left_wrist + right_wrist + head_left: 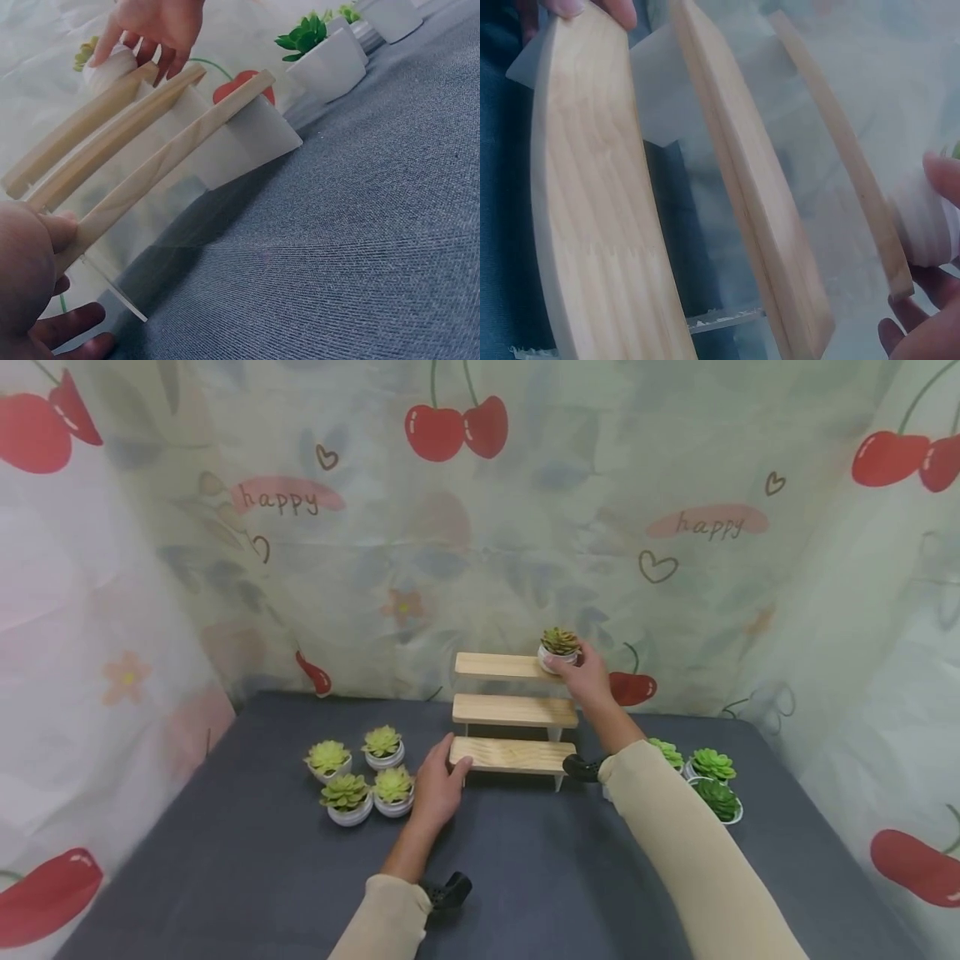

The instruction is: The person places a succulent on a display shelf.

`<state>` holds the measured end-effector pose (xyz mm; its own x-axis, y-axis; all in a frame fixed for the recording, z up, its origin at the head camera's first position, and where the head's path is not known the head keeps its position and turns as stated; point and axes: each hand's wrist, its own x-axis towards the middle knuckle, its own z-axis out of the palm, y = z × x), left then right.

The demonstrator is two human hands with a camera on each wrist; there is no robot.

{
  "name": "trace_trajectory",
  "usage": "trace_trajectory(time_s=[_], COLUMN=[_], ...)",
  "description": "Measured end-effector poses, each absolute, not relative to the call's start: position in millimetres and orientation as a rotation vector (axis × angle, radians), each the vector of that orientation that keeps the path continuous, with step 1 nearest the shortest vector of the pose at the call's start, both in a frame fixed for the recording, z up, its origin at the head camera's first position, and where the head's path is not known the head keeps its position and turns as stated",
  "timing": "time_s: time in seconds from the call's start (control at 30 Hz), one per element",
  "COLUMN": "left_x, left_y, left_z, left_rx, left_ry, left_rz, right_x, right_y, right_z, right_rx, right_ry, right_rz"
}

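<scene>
A wooden three-step display stand [517, 755] with clear supports stands on the dark cloth. My right hand [588, 681] holds a potted succulent [558, 643] by its white pot, at the right end of the top step [495, 666]. In the right wrist view the pot [924, 217] sits against that step's end, with fingers around it and below the board. My left hand [438, 787] grips the left end of the lowest step; the left wrist view has its thumb [60, 229] on the board and the other fingers beneath.
Several yellow-green succulents [348, 793] in round white pots are grouped left of the stand. On the right, more green succulents [712, 766] stand in white pots, partly behind the right sleeve [675, 827]. A printed curtain [480, 527] rises behind the table.
</scene>
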<state>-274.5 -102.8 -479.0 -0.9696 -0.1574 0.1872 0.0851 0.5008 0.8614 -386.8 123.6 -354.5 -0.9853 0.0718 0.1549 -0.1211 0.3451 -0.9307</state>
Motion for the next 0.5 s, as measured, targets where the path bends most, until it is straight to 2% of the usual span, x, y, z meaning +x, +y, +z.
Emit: trace_trajectory(time_s=[0.5], left_x=[-275], left_y=[-100], left_z=[-480], left_rx=[0.023], left_ry=[-2.492], left_rz=[-1.440], right_x=[-371], right_y=[131], right_z=[-352], right_rx=[0.006], right_ry=[-2.386], right_rz=[1.918])
